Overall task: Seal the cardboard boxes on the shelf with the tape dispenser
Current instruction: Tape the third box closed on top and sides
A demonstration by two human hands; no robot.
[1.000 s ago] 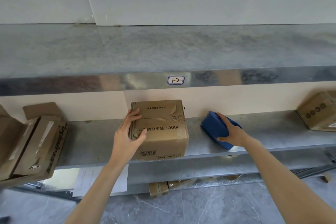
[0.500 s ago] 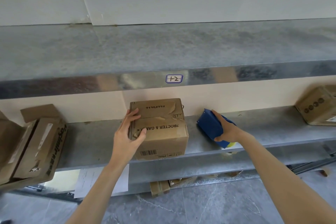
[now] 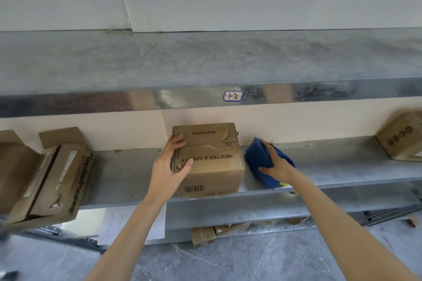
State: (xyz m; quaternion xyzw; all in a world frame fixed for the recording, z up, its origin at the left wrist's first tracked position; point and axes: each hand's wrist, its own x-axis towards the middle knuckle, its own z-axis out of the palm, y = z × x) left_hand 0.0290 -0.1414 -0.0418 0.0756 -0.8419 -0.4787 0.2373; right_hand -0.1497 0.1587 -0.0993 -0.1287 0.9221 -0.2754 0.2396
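Cardboard box (image 3: 210,162) mid-shelf (image 3: 125,171), close to front edge, flaps down, old tape torn. Left hand (image 3: 169,166) grips its top left edge, thumb on lid. Right hand (image 3: 277,166) wrapped round blue tape dispenser (image 3: 258,159), just right of box. Open carton (image 3: 45,178) well left, brown carton (image 3: 402,141) far right, shelf room between.

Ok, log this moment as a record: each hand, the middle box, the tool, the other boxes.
left hand: grips the left edge of the middle box, fingers on top
right hand: holds the blue tape dispenser
middle box: flaps down, torn tape scraps along the top seam
blue tape dispenser: on the shelf beside the box's right side, not yet on its top
other boxes: open box at far left; tilted box at far right
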